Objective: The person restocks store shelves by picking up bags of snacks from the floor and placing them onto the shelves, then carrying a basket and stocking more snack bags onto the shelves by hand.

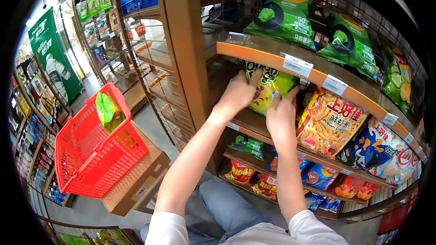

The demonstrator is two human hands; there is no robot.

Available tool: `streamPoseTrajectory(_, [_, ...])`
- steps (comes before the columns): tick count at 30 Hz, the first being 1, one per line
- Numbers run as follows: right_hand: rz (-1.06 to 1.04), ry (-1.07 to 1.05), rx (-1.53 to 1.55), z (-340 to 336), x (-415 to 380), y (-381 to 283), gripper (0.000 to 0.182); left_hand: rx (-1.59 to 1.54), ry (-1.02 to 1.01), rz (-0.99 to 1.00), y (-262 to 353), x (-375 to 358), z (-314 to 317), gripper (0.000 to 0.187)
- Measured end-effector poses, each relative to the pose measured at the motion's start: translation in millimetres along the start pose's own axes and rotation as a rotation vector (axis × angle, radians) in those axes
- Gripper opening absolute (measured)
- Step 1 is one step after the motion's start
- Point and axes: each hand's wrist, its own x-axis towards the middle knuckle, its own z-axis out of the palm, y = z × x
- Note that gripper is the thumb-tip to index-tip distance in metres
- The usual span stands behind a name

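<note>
A yellow-green snack bag [263, 93] stands upright on the middle shelf, between my two hands. My left hand [238, 91] is at its left side, fingers bent against the upper front. My right hand [282, 111] grips the bag's right side, with a finger on its front and the thumb near its edge. Right beside it is a bag of prawn crackers [331, 120]. Above, on the orange-edged shelf [259, 53], lie green Lay's bags [284, 16].
At the left, a red basket [91, 154] holding a green snack bag [108, 111] rests on a cardboard box [145, 177]. A brown shelf post [181, 50] stands left of my arms. Lower shelves hold red Ridge bags [240, 172] and blue bags [319, 176].
</note>
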Motion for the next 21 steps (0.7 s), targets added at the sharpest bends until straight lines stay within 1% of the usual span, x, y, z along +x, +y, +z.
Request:
streamPoseTrajectory(1, [-0.106, 0.152, -0.063, 3.5, -6.5, -0.9, 0.055, 0.062, 0.084, 0.098, -4.6, -9.7, 2.6, 0.064])
streamPoseTrajectory(2, [-0.115, 0.145, -0.055, 0.7, -14.4, -3.6, 0.055, 0.125, 0.167, 0.192, -11.1, -23.4, 6.3, 0.064])
streamPoseTrajectory(3, [-0.131, 0.096, 0.093, -10.6, -23.2, -17.7, 0.057, 0.115, 0.190, 0.255, -10.4, -47.4, 2.2, 0.068])
streamPoseTrajectory(4, [-0.145, 0.045, 0.243, -18.8, -32.1, -30.2, 0.060, 0.134, 0.285, 0.330, -11.2, -67.9, 1.2, 0.063])
streamPoseTrajectory(5, [-0.204, 0.070, 0.392, -20.8, -42.1, -37.8, 0.057, 0.118, 0.274, 0.362, -10.6, -89.9, -6.8, 0.057])
streamPoseTrajectory(6, [-0.310, 0.121, 0.519, -17.8, -49.4, -43.8, 0.048, 0.146, 0.289, 0.439, -16.7, -112.2, -13.7, 0.048])
streamPoseTrajectory(7, [-0.335, 0.060, 0.651, -14.8, -56.4, -48.9, 0.041, 0.077, 0.241, 0.352, -16.3, -137.4, -23.6, 0.039])
streamPoseTrajectory(8, [-0.355, -0.005, 0.790, -10.7, -63.5, -55.6, 0.035, 0.063, 0.272, 0.398, -23.7, -157.7, -33.0, 0.032])
streamPoseTrajectory(9, [-0.345, -0.063, 0.863, -6.5, -69.5, -63.5, 0.024, -0.013, 0.263, 0.312, -26.0, -179.5, -45.1, 0.024])
streamPoseTrajectory(10, [-0.376, -0.111, 0.907, 0.4, -75.0, -72.2, 0.021, -0.082, 0.316, 0.248, -39.6, -194.6, -53.6, 0.017])
streamPoseTrajectory(11, [-0.377, -0.201, 0.993, 8.4, -80.5, -82.4, 0.020, -0.111, 0.386, 0.149, -58.4, -209.4, -63.5, 0.015])
streamPoseTrajectory(12, [-0.378, -0.293, 1.076, 16.4, -86.9, -93.4, 0.019, -0.146, 0.459, 0.053, -78.7, -221.9, -73.0, 0.015])
streamPoseTrajectory(14, [-0.322, -0.411, 1.101, 33.2, -104.2, -122.3, 0.016, -0.306, 0.688, 0.005, -112.6, -237.9, -89.8, 0.021])
streamPoseTrajectory(16, [-0.415, -0.514, 1.110, 55.6, -120.3, -144.5, 0.016, -0.351, 0.862, -0.009, -128.2, -248.5, -110.0, 0.025])
streamPoseTrajectory(17, [-0.469, -0.525, 1.087, 67.5, -129.3, -153.6, 0.016, -0.350, 0.914, -0.003, -131.9, -252.8, -118.6, 0.024])
streamPoseTrajectory(18, [-0.477, -0.566, 1.076, 78.8, -134.7, -163.5, 0.016, -0.357, 0.969, -0.005, -134.0, -257.1, -126.3, 0.024])
streamPoseTrajectory(21, [-0.519, -0.524, 1.137, 110.3, -149.4, -190.4, 0.014, -0.448, 1.007, -0.021, -135.9, -269.0, -144.3, 0.021])
